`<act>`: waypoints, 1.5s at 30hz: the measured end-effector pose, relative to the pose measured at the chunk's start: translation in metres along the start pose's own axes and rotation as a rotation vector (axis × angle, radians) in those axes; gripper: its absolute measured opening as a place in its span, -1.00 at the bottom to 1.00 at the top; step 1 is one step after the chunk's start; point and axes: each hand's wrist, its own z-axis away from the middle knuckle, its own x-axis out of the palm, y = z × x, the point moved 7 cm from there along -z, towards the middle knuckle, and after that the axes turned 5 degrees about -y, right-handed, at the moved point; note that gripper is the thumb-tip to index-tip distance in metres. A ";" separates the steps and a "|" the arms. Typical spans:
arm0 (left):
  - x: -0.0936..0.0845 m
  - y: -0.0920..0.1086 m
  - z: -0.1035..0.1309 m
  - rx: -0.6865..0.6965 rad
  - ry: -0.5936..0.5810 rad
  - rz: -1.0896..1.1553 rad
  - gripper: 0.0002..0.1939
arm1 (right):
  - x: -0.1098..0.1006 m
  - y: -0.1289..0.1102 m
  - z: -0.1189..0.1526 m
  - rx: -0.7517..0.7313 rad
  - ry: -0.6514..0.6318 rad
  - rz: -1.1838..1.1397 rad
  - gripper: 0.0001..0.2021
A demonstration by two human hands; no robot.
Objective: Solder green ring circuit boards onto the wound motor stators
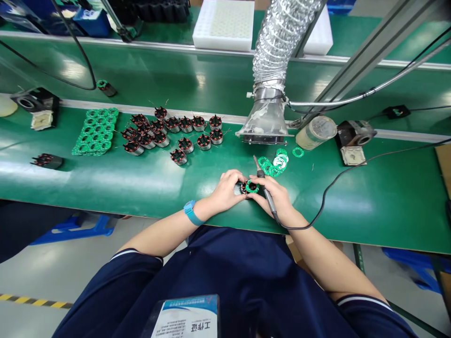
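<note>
- The wound core (243,188) is near the front edge of the green bench (158,188), between both hands, and the green ring (252,192) is at its right end.
- The left hand (227,190) holds the core from the side; its thumb and forefinger are pinching it, and the other fingers are bent close together.
- The right hand (278,195) has thumb and forefinger closed around the ring; how the other fingers are placed, I cannot tell exactly.
- The soldering iron (269,201) lies along the right hand, with its tip pointing away from the person, near the loose rings (276,170).
- To do this well, I think the ring should meet the core evenly, with light pressure at two opposite sides, so that no thin wire is trapped.
- The tip may be hot, so it is better to turn it away from fingers, wires and the loose rings.
- On the badge (186,319), the large characters read "工作证"; its smaller lines are too small to read.
- On the soldering iron I can read no brand.
</note>
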 end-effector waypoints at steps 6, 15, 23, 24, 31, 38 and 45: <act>0.002 0.002 0.000 -0.043 -0.019 -0.056 -0.49 | 0.000 0.002 0.008 0.133 0.131 0.014 -0.62; -0.001 0.001 0.000 -0.024 0.027 0.003 -0.55 | 0.001 0.005 -0.009 0.097 -0.090 -0.116 -0.70; 0.000 0.004 0.000 -0.007 0.011 -0.001 -0.60 | 0.003 0.012 -0.002 0.154 -0.043 -0.121 -0.60; 0.000 0.004 0.000 -0.012 0.010 0.003 -0.60 | 0.003 0.012 -0.001 0.155 -0.019 -0.106 -0.59; 0.009 -0.007 0.005 -0.103 0.003 0.090 -0.49 | -0.002 0.008 0.009 0.208 0.137 0.019 -0.55; 0.007 -0.004 0.004 -0.083 0.006 0.088 -0.51 | -0.003 0.004 0.007 0.170 0.109 -0.002 -0.64; 0.005 -0.002 0.001 -0.085 0.010 0.068 -0.56 | -0.004 -0.003 0.006 0.153 0.096 -0.004 -0.82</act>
